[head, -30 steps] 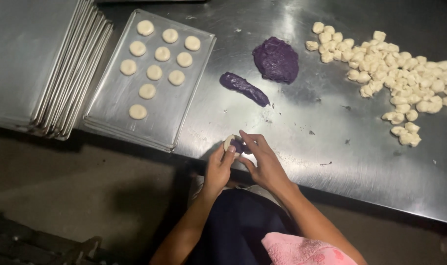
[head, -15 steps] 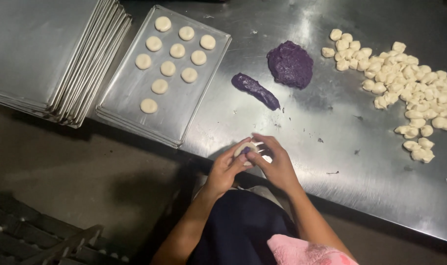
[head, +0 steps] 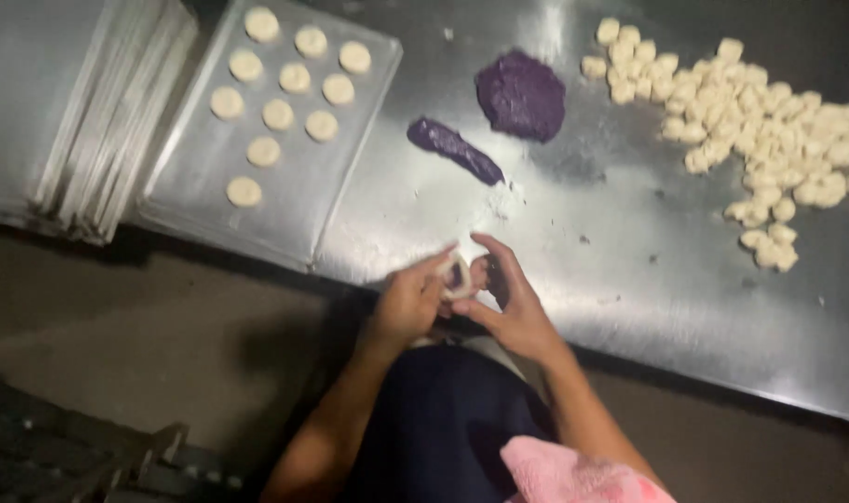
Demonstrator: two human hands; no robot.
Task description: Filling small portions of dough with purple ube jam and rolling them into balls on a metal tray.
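My left hand [head: 407,303] and my right hand [head: 508,298] meet at the near edge of a steel table [head: 629,242]. Between their fingertips they pinch a small pale dough piece [head: 458,278] with purple filling showing in its middle. Farther back on the table lie a purple filling roll [head: 455,149] and a rounder purple filling mound [head: 521,95]. Several small raw dough pieces [head: 760,140] are heaped at the right.
A metal baking tray [head: 285,205] at the left holds several round filled dough balls [head: 280,114]. A stack of empty trays [head: 70,121] lies left of it. A pink cloth [head: 573,475] rests on my lap below the table edge.
Both hands stay together on the dough piece, turning it slightly; its purple centre is less covered by the fingers now. The camera view has shifted a little.
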